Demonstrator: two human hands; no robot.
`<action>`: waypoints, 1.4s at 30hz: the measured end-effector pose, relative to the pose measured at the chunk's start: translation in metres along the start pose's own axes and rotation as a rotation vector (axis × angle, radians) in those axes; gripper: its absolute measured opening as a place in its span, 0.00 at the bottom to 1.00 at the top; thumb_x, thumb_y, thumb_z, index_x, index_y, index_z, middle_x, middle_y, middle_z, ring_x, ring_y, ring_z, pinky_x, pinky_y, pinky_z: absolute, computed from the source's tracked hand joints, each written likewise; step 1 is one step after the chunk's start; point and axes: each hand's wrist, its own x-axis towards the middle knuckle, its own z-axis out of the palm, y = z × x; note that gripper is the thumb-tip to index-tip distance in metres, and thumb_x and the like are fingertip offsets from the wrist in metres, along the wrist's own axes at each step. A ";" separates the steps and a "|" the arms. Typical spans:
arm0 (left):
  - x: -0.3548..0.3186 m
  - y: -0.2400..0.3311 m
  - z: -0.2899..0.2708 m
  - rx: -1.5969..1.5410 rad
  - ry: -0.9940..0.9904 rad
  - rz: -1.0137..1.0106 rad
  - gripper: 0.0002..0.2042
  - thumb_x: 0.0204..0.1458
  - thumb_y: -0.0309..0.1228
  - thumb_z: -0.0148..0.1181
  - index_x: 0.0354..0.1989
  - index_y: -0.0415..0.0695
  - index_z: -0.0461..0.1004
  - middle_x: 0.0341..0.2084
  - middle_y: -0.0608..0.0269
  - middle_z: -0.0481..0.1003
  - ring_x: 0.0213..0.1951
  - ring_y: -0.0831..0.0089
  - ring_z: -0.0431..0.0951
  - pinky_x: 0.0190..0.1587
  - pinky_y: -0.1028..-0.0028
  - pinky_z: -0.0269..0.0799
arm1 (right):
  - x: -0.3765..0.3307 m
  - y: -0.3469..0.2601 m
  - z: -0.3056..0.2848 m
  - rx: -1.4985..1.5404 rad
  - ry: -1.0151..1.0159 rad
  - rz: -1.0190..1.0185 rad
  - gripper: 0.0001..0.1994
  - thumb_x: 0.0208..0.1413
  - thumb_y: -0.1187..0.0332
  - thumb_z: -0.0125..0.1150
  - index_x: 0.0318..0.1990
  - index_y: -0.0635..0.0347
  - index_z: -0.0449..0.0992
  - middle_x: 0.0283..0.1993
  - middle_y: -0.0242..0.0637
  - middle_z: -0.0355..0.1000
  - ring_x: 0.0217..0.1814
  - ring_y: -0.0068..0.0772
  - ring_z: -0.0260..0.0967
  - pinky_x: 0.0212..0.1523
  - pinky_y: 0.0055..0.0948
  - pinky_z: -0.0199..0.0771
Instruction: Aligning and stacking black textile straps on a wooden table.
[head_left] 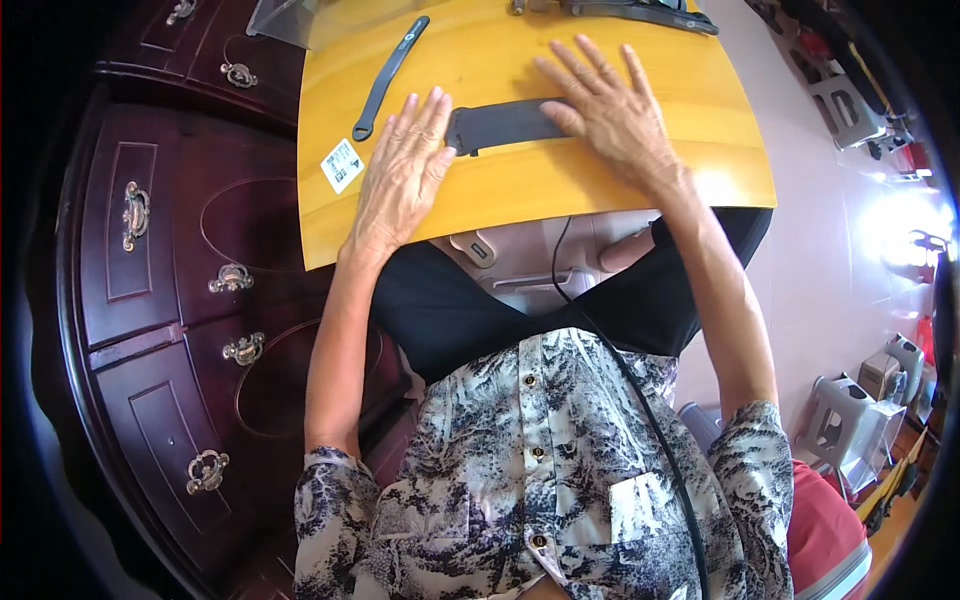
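Observation:
A wide, flat dark grey band (512, 125) lies crosswise on the yellow wooden tabletop (520, 182), its left end showing a small tab at the lower edge. My left hand (402, 172) rests open, fingers stretched out, beside that left end. Across the other end lies my right hand (618, 118), open with its fingers spread and its thumb over the band, which hides that end. A narrow grey strap (392, 78) with a loop at its near end sits to the left, beyond my left fingertips. Close by is a white printed label (342, 166).
More black straps (645, 12) lie along the table's far edge. A clear plastic box (282, 22) stands at the far left corner. Dark red cabinets (165, 250) flank the table on the left. On the right, grey stools (845, 112) stand on the tiled floor. A black cable (640, 390) runs down my shirt.

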 end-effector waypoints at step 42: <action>-0.023 0.074 0.061 0.065 0.291 -0.348 0.30 0.53 0.46 0.53 0.63 0.48 0.60 0.66 0.54 0.53 0.67 0.56 0.48 0.68 0.57 0.36 | -0.031 0.001 -0.034 0.268 -0.302 0.016 0.25 0.64 0.59 0.38 0.67 0.53 0.55 0.71 0.37 0.47 0.75 0.38 0.37 0.71 0.40 0.32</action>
